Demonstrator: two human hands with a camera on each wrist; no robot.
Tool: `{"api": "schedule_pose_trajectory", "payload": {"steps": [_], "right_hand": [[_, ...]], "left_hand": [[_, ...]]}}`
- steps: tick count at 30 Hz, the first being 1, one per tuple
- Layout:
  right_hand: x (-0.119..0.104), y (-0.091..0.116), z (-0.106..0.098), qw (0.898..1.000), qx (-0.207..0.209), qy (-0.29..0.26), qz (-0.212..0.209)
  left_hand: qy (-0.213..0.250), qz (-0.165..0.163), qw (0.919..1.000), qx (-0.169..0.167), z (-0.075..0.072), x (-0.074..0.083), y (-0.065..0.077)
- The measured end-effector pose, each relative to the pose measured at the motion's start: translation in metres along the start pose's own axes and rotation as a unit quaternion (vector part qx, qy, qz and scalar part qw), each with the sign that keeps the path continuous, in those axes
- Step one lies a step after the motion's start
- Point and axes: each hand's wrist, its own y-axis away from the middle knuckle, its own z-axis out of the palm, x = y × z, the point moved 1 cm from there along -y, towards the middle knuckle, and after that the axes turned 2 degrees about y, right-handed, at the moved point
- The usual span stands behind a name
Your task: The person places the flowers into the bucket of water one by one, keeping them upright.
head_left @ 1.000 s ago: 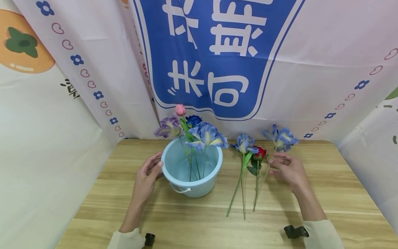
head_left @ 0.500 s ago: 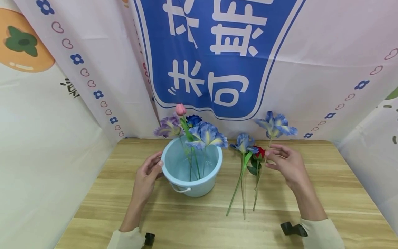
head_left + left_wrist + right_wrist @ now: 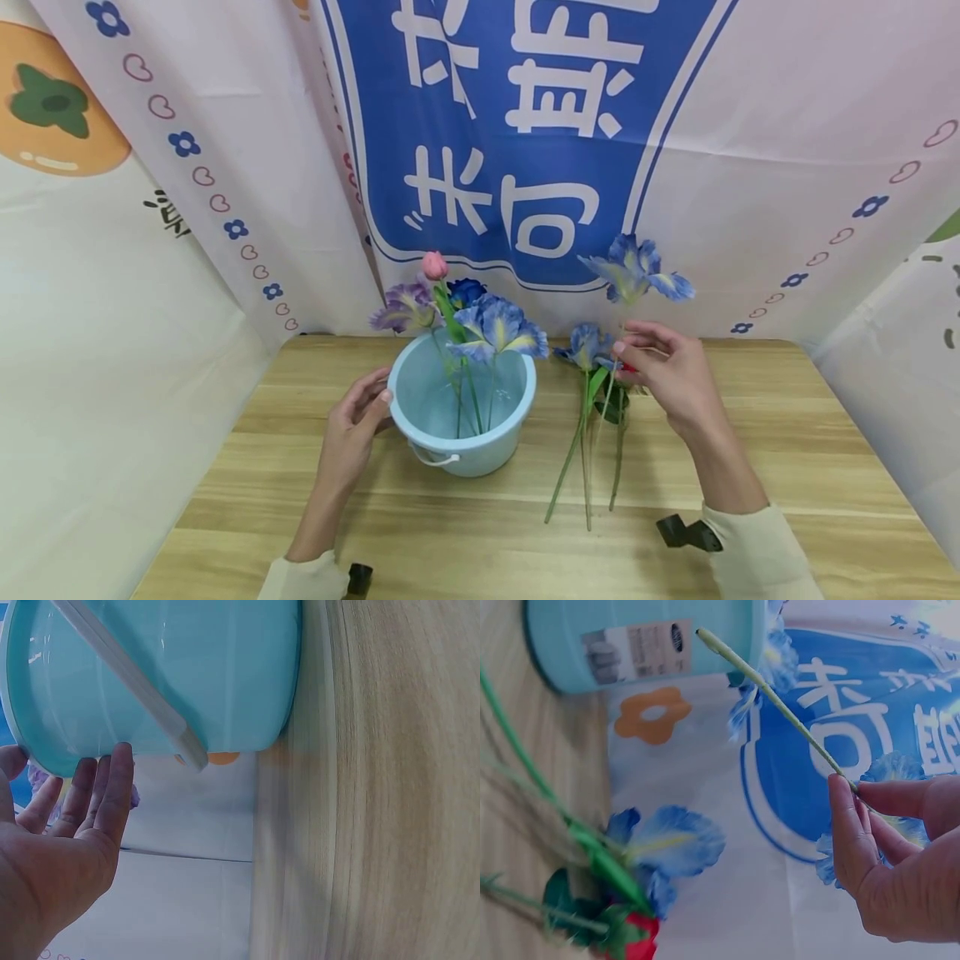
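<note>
My right hand [image 3: 675, 375] pinches the thin stem of a blue iris [image 3: 630, 271] between thumb and fingers. In the right wrist view, the stem [image 3: 780, 709] slants past the fingertips towards the bucket's side. My left hand [image 3: 358, 417] touches the left side of a light blue bucket [image 3: 480, 457], thumb at the rim and fairly straight fingers against the outer wall. The bucket holds a pink tulip [image 3: 434, 265], a purple iris [image 3: 407, 307], a dark blue rose [image 3: 467, 292] and another blue iris [image 3: 501, 327].
Right of the bucket, another blue iris [image 3: 585, 346] lies beside a green-leaved stem [image 3: 566, 475] and a red rose [image 3: 641, 941], which my right hand partly covers in the head view. A printed cloth [image 3: 750, 208] hangs behind the wooden table [image 3: 465, 533].
My right hand has lifted the blue iris and carried it left, towards the bucket, over the lying flowers. My left hand and the bucket have stayed in place.
</note>
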Motion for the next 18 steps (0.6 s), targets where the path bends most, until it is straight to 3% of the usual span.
{"api": "schedule_pose_trajectory", "payload": {"steps": [18], "right_hand": [[-0.058,-0.012,0.051,0.996,-0.029,-0.011,-0.085]], "left_hand": [[0.009,0.005,0.9999,0.001,0.0,-0.002,-0.001]]}}
